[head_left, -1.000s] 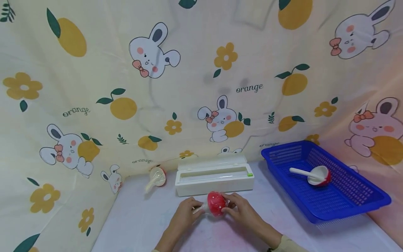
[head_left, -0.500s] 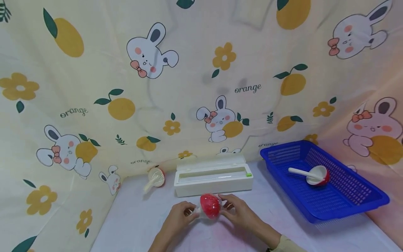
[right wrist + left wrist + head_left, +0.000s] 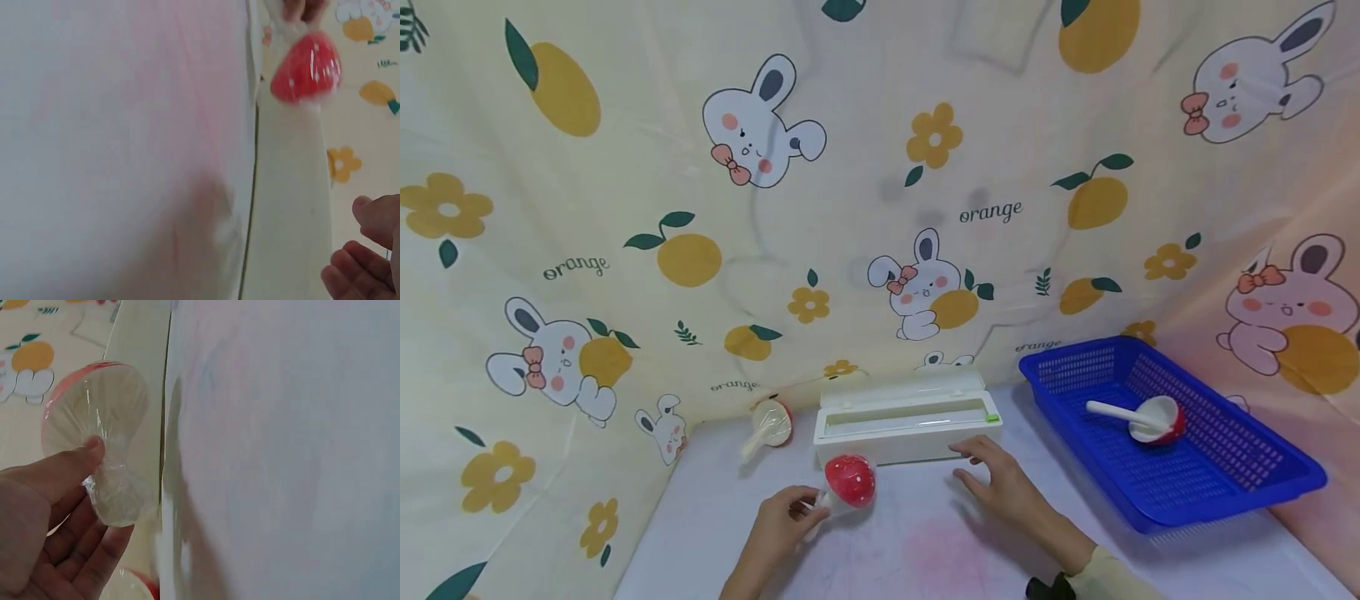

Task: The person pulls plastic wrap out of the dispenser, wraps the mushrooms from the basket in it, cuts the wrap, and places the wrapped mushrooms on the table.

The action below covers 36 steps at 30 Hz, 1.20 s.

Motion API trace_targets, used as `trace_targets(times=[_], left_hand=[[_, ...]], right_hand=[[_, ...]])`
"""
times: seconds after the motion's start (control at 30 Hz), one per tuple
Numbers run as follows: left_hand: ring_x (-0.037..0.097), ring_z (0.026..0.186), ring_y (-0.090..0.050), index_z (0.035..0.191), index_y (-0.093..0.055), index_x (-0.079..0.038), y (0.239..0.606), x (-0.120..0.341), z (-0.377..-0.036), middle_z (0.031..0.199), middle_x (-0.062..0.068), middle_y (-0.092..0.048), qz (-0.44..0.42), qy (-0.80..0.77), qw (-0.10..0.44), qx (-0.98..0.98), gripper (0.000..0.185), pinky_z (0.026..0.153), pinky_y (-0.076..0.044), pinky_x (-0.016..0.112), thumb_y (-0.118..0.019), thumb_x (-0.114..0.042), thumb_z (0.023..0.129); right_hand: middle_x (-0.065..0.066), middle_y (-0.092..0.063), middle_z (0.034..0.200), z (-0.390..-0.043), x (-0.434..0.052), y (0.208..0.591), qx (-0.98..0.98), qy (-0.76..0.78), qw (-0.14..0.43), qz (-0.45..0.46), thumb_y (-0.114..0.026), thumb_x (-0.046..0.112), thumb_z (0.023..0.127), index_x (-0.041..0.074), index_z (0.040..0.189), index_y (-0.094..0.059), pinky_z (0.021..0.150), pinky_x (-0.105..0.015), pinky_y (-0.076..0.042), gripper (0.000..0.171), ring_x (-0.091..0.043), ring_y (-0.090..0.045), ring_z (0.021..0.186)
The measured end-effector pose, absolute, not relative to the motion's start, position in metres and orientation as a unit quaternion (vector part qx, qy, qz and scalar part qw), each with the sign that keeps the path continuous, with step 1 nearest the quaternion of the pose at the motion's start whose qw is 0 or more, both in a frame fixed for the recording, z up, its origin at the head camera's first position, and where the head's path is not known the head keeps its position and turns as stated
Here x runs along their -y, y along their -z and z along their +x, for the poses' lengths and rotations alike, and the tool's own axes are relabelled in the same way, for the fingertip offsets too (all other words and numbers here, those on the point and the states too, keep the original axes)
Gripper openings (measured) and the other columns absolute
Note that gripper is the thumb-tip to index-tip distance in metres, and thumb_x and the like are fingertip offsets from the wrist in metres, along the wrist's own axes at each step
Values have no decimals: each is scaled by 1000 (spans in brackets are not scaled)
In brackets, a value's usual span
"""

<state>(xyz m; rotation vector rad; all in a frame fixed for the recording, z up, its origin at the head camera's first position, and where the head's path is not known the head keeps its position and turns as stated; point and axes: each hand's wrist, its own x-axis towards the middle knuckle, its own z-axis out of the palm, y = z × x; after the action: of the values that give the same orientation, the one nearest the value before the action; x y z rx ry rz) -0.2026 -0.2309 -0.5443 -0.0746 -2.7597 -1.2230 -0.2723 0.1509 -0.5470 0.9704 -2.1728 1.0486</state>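
Note:
My left hand [image 3: 775, 527] pinches the handle end of a small red, white-dotted mushroom-shaped ladle [image 3: 852, 481] wrapped in cling film. In the left wrist view, my thumb presses on the gathered film below the ladle's pale, film-covered bowl [image 3: 103, 409]. My right hand [image 3: 1011, 490] holds nothing, its fingers loosely spread in front of the white cling film dispenser [image 3: 917, 448]. That dispenser has its lid raised and a green slide cutter [image 3: 992, 418] at the right end. From the right wrist, the ladle's red cap [image 3: 309, 69] appears blurred, apart from the right hand [image 3: 369, 265].
Another wrapped ladle [image 3: 772, 423] lies at the back left of the table. On the right stands a blue plastic basket [image 3: 1232, 510], holding an unwrapped red and white ladle [image 3: 1159, 417]. A printed cloth [image 3: 865, 167] hangs behind everything.
The right hand has let go of the wrapped ladle and moved right and up toward the dispenser. The left hand has carried the ladle to the left.

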Motion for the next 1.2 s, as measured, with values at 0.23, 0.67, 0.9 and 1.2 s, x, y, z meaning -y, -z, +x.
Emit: trace_targets(times=[0.23,0.67,0.9,1.2], left_hand=[[15,88,-68,113,-79,-5,544,254,-201,98,0,-75,51,388,71,917,32,77,-61,33,-90,-23,89],[22,92,-72,117,-77,-1,542,293,-200,101,6,-77,106,406,97,903,34,79,-62,36,-87,-23,93],[26,97,-71,124,-74,1,547,304,-209,109,13,-77,145,404,103,897,41,77,-62,36,-83,-27,96],[25,91,-72,121,-72,6,555,306,-221,102,14,-76,157,401,113,896,41,71,-60,34,-85,-21,94]], right_hand=[[-8,-71,118,-285,-169,537,827,-352,295,323,-90,-5,81,3,124,-73,87,-44,-61,47,-27,-70,108],[-19,-69,124,-311,-180,523,876,-315,289,221,-90,6,86,0,127,-74,95,-59,-53,45,-40,-63,115],[-18,-70,120,-322,-181,520,889,-295,263,229,-91,8,86,2,124,-76,94,-60,-52,41,-40,-63,113],[-15,-70,122,-333,-177,513,917,-282,176,219,-85,13,93,3,126,-77,99,-58,-54,36,-38,-63,117]])
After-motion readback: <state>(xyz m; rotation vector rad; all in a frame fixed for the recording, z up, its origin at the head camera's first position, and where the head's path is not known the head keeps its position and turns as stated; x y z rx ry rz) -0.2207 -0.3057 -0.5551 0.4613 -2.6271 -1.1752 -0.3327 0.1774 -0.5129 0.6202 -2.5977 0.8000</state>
